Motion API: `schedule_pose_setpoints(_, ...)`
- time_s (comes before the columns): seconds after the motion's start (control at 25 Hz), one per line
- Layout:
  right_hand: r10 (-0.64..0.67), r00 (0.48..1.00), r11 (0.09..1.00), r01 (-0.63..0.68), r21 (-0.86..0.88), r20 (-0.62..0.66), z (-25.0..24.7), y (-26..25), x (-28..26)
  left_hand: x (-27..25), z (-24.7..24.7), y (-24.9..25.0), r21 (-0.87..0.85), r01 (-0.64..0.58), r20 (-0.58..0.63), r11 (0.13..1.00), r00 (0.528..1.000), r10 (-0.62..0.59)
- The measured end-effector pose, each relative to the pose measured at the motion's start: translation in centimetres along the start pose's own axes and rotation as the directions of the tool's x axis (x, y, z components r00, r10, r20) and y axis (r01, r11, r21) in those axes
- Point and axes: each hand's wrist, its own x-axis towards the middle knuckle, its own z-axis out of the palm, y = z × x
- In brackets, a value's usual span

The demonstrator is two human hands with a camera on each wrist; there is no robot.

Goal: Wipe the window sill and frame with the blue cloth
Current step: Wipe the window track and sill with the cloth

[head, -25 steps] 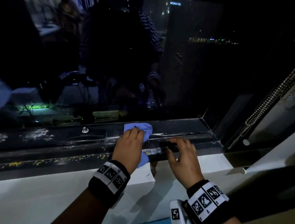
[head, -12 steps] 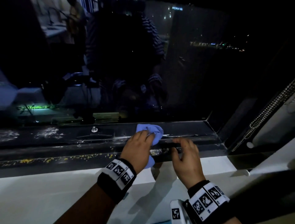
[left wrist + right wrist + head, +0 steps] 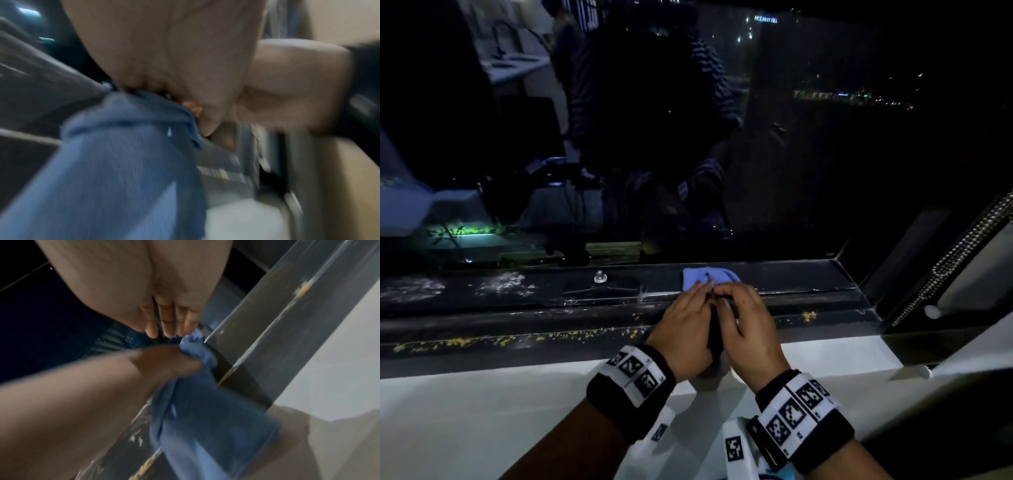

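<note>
The blue cloth (image 3: 709, 275) lies bunched on the dark window frame (image 3: 551, 301), above the white sill (image 3: 482, 411). My left hand (image 3: 698, 291) grips the cloth (image 3: 123, 162) with curled fingers, and the cloth's tail hangs down under the palm. My right hand (image 3: 722, 294) sits tight against the left, its fingertips (image 3: 166, 331) down on the cloth's top edge (image 3: 191, 340) and pinching it. In the right wrist view my left hand (image 3: 164, 363) clutches the cloth (image 3: 205, 418) over the frame rail. Both hands hide most of the cloth in the head view.
A small metal knob (image 3: 600, 276) stands on the frame left of the cloth. White dust patches (image 3: 500, 284) and yellow flecks (image 3: 517, 339) mark the frame further left. A bead chain (image 3: 955, 260) hangs at the right corner. Dark glass rises behind.
My left hand slid the cloth to the right along the frame. My right hand moved left from the frame edge, joined the left hand and took hold of the cloth.
</note>
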Motion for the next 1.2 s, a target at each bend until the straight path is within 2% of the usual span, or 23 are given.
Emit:
schedule_pose_setpoints(0.08, 0.035, 0.997, 0.999, -0.037, 0.027, 0.076, 1.2, 0.0, 0.4, -0.5, -1.7, -0.8, -0.193, 0.054, -0.035, 0.980, 0.997, -0.062)
schedule_pose_setpoints(0.12, 0.060, 0.990, 0.998, -0.057, -0.026, 0.126, 1.7, 0.2, 0.6, -1.2, -2.5, -1.5, -0.208, 0.099, -0.058, 0.973, 0.992, -0.114)
schedule_pose_setpoints(0.16, 0.077, 0.983, 0.990, -0.056, -0.130, 0.168, 2.1, 0.5, 0.8, -2.1, -3.2, -2.2, -0.150, 0.135, -0.132, 0.979, 0.979, -0.155)
schedule_pose_setpoints(0.24, 0.067, 0.974, 0.925, 0.022, -0.380, 0.219, 2.5, 1.2, 1.3, -4.4, -4.3, -4.2, 0.070, 0.196, -0.337, 0.978, 0.928, -0.161)
schedule_pose_setpoints(0.28, 0.057, 0.974, 0.889, 0.049, -0.456, 0.217, 2.5, 1.4, 1.6, -5.4, -4.7, -5.3, 0.130, 0.256, -0.413, 0.958, 0.892, -0.182)
schedule_pose_setpoints(0.36, 0.056, 0.989, 0.874, 0.018, -0.486, 0.138, 2.0, 2.2, 2.3, -6.8, -5.1, -7.0, 0.132, 0.371, -0.470, 0.919, 0.840, -0.272)
schedule_pose_setpoints(0.44, 0.104, 0.994, 0.889, -0.083, -0.450, 0.022, 1.1, 3.0, 2.9, -7.5, -4.9, -8.1, 0.083, 0.427, -0.432, 0.900, 0.830, -0.354)
schedule_pose_setpoints(0.56, 0.189, 0.981, 0.881, -0.190, -0.433, -0.047, 0.8, 2.9, 3.7, -7.7, -3.7, -8.4, 0.059, 0.400, -0.394, 0.915, 0.851, -0.347)
schedule_pose_setpoints(0.64, 0.152, 0.988, 0.902, -0.136, -0.409, 0.009, 2.6, 1.2, 3.6, -7.7, -3.1, -8.5, 0.085, 0.384, -0.429, 0.919, 0.847, -0.314)
schedule_pose_setpoints(0.72, 0.030, 0.989, 0.908, 0.034, -0.417, 0.146, 5.5, -0.6, 2.8, -7.6, -2.8, -8.4, 0.089, 0.395, -0.455, 0.914, 0.833, -0.315)
schedule_pose_setpoints(0.8, -0.031, 0.966, 0.873, 0.151, -0.463, 0.257, 8.0, -1.7, 2.0, -7.3, -2.5, -8.3, 0.099, 0.405, -0.484, 0.909, 0.818, -0.312)
schedule_pose_setpoints(0.96, -0.003, 0.949, 0.907, 0.135, -0.400, 0.314, 8.2, -1.1, 2.6, -6.9, -2.4, -8.2, 0.113, 0.424, -0.499, 0.899, 0.806, -0.318)
schedule_pose_setpoints(1.04, -0.019, 0.968, 0.913, 0.119, -0.391, 0.250, 6.3, 0.4, 2.7, -7.1, -2.5, -8.4, 0.126, 0.428, -0.488, 0.895, 0.812, -0.319)
schedule_pose_setpoints(1.2, 0.032, 0.999, 0.901, -0.033, -0.433, -0.008, 0.5, 4.6, 2.6, -7.0, -2.6, -8.3, 0.138, 0.444, -0.465, 0.885, 0.818, -0.338)
